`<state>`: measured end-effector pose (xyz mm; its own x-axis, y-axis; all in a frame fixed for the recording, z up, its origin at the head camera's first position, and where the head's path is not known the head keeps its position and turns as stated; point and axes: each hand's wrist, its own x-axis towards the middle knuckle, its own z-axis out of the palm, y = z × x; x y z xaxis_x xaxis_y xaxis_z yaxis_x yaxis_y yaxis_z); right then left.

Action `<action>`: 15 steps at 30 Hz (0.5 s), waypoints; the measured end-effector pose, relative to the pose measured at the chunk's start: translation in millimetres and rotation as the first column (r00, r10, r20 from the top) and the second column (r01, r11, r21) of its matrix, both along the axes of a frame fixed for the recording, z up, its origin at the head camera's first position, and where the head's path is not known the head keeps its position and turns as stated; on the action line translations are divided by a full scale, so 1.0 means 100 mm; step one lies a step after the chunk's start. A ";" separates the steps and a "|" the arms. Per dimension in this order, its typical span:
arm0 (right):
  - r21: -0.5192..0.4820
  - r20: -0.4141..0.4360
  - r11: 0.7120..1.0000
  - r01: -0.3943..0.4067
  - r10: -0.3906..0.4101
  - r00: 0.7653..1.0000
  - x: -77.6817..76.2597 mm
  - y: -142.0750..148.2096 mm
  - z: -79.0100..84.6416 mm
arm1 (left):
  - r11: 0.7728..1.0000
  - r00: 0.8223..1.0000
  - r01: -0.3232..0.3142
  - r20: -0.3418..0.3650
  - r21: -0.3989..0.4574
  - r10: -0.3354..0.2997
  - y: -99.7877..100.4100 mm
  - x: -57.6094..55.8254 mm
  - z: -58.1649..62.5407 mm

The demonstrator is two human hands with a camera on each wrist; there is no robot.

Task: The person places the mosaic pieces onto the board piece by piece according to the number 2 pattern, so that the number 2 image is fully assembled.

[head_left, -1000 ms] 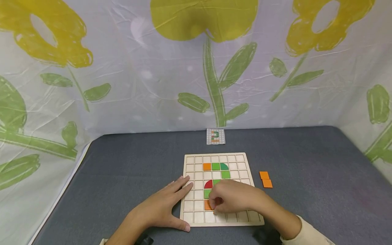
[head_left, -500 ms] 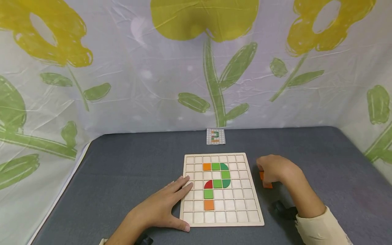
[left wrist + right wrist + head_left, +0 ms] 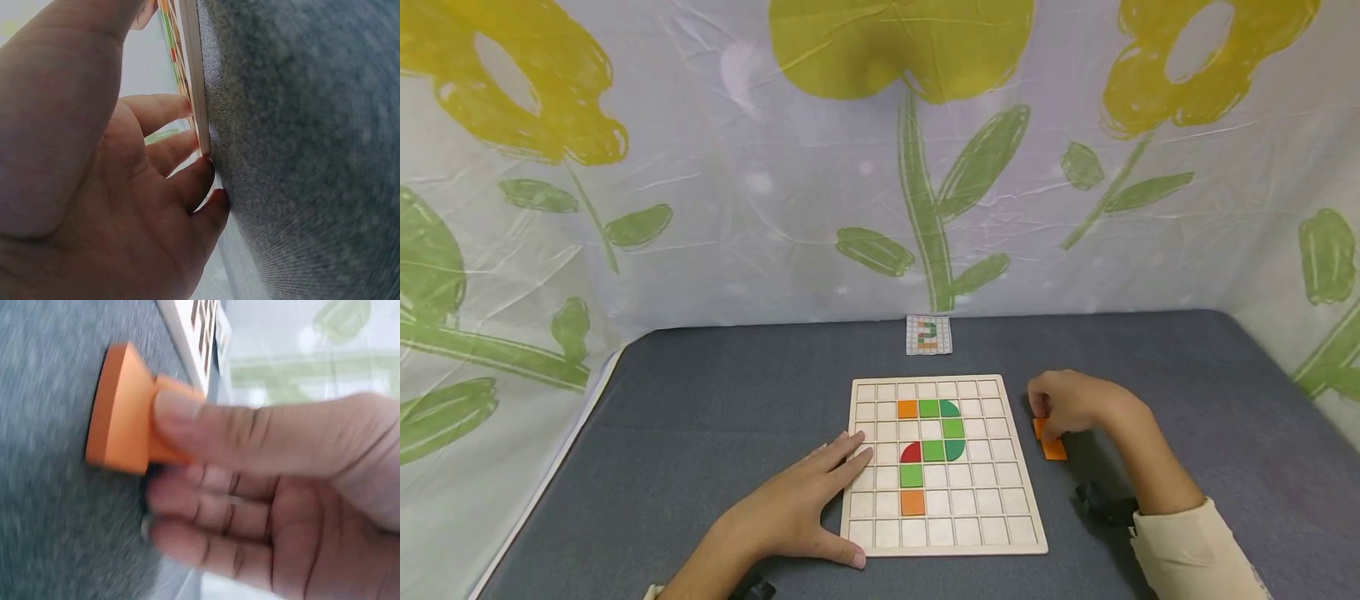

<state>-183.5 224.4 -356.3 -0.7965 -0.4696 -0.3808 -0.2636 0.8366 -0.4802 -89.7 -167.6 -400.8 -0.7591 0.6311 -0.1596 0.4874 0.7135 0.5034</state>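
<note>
A pale wooden grid board (image 3: 977, 533) lies on the table. Flat tiles sit in some of its cells: an orange square (image 3: 912, 502), green squares such as this green tile (image 3: 912, 476), dark green quarter-rounds and a red quarter-round (image 3: 911, 452). My left hand (image 3: 801, 508) rests with spread fingers along the board's left edge, thumb at the near corner. Right of the board my right hand (image 3: 1078, 404) pinches one orange square tile (image 3: 175, 387), thumb on its face. Against it lies a second orange tile (image 3: 122, 419), flat on the cloth.
Behind the board stands a small printed card (image 3: 928, 335) with a coloured grid pattern. Dark grey cloth (image 3: 737, 400) covers the table. A white curtain (image 3: 775, 250) with painted flowers hangs along the back and sides.
My right hand has left the board, uncovering the lower tiles, and moved right to the two orange tiles. It has then shifted slightly away from me. My left hand stays put.
</note>
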 end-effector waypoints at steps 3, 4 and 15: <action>-0.142 0.057 0.990 -0.008 0.016 0.998 -0.04 0.07 -0.04 | 1.000 1.000 0.004 -0.005 0.004 -0.004 0.00 0.00 0.00; -0.185 0.079 0.983 -0.007 0.022 0.997 -0.06 0.10 -0.05 | 1.000 1.000 0.005 -0.006 0.005 -0.005 0.00 0.00 0.00; -0.351 0.193 0.933 0.084 -0.016 0.981 -0.18 0.27 -0.15 | 1.000 1.000 0.007 0.000 0.008 -0.007 0.00 -0.01 -0.01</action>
<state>-201.9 251.5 -371.1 -0.7546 -0.5625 -0.3379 -0.1043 0.6111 -0.7846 -90.3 -167.8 -402.3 -0.7548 0.6374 -0.1546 0.4919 0.7061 0.5094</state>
